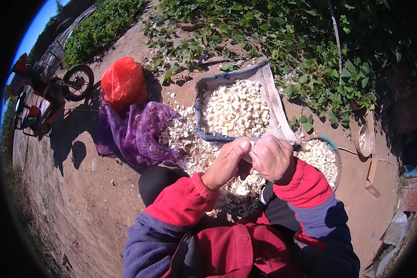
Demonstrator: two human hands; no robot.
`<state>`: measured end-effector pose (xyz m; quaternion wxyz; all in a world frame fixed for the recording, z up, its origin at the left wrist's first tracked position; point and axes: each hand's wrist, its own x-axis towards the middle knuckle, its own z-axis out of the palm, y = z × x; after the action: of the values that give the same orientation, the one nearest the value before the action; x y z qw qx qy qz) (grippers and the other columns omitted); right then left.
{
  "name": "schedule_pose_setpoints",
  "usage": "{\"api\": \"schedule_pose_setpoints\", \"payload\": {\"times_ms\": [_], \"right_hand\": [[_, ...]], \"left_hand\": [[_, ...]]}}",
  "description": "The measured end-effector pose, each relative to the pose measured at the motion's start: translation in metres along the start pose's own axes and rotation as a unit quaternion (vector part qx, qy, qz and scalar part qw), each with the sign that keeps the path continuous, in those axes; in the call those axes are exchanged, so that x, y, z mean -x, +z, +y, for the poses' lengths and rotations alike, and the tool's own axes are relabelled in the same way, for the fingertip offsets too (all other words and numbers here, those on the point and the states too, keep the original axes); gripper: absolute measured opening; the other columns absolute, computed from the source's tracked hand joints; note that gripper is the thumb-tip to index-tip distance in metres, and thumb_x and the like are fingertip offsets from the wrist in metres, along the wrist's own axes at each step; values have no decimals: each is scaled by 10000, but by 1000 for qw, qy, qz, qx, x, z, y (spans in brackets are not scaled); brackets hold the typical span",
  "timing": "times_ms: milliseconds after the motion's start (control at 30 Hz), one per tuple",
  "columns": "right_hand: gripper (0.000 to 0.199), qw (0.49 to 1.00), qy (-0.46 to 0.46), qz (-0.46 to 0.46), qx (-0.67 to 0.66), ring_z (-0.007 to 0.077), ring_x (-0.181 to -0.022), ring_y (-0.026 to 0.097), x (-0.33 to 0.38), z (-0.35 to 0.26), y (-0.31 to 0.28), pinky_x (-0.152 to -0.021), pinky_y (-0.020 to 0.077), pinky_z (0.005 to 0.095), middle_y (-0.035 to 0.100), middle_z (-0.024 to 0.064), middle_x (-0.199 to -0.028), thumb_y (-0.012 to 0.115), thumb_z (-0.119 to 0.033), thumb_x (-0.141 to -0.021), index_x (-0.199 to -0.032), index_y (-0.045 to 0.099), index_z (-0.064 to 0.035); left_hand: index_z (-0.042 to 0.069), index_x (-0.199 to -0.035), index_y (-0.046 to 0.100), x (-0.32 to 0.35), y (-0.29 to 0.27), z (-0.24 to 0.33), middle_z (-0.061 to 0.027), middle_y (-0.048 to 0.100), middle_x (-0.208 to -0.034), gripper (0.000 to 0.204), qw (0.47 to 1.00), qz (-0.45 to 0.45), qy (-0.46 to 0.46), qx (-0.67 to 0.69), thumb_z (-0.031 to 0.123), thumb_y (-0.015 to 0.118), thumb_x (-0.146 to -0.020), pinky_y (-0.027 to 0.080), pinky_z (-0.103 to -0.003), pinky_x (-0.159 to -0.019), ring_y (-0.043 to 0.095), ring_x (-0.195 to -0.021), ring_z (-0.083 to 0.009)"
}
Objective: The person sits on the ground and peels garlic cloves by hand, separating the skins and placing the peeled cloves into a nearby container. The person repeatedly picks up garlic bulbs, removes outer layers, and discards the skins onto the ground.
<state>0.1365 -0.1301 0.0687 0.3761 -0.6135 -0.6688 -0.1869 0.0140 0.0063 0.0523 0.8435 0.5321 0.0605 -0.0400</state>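
Note:
My left hand [229, 162] and my right hand [273, 160] meet in front of me, both closed with the fingertips together. A small white piece of garlic [251, 144] shows between the thumbs; most of it is hidden by my fingers. Just beyond my hands lies a cloth-lined, blue-rimmed tray [267, 88] holding a heap of pale garlic cloves [236, 106]. Below and left of my hands, a loose pile of garlic skins [197, 160] spreads over the ground between my legs. To the right of my right hand stands a round basket [339, 160] full of more white cloves.
A purple mesh sack [136, 129] slumps at the left, with an orange-red plastic bag [123, 83] behind it. Farther left stands a two-wheeled motorbike [44, 95]. Green leafy vines [282, 34] line the far side. At the right are a shallow scoop [366, 139] and a brick-shaped block [372, 178].

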Motion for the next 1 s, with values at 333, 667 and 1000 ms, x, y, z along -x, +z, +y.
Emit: {"api": "schedule_pose_setpoints", "payload": {"times_ms": [333,667,1000], "right_hand": [[280,973,190,58,-115,229,-592,599,1,-12,3,-498,496,326,566,92,-783,752,-94,-778,-960,553,-17],[340,994,109,-3,18,246,-700,651,-2,-11,9,-536,522,345,558,104,-958,700,-11,-723,-1047,599,-31],[456,987,136,-20,78,293,-680,628,2,-21,20,-527,502,383,524,137,-969,626,44,-687,-1130,548,-27]], "left_hand": [[52,-979,549,-10,-2,-9,-32,535,-822,355,967,29,62,245,378,412,-1010,373,-236,-488,499,-630,-104],[-18,-1466,308,-11,-2,-7,-56,579,-1107,653,981,49,124,139,301,484,-923,439,-226,-741,554,-871,-110],[70,-1497,292,-5,3,0,11,583,-964,632,989,59,56,127,225,452,-905,398,-188,-629,540,-757,-52]]}}
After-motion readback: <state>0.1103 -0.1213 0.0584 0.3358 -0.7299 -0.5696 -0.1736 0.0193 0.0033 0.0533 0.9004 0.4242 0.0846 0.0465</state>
